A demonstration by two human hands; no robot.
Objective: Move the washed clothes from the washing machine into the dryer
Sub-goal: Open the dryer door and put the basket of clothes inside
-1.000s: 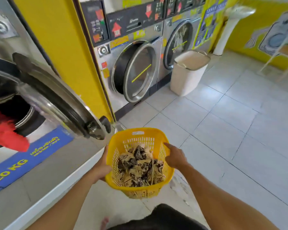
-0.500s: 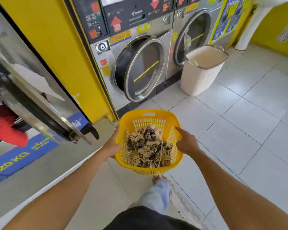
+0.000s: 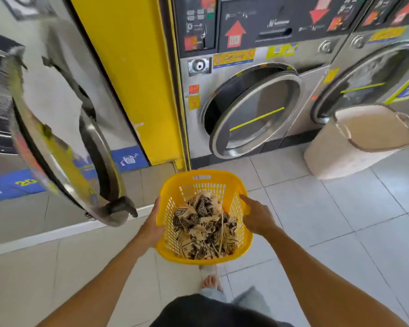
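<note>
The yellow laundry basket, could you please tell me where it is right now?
In the head view, the yellow laundry basket is low at centre, held between the left hand and right hand above the tiled floor.

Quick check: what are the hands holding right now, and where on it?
Both hands hold the yellow laundry basket by its rim: left hand on the left side, right hand on the right side. Patterned clothes lie inside.

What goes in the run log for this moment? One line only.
stage: carrying | left hand: holds basket | right hand: holds basket | load: patterned clothes | ahead: dryer door open
</note>
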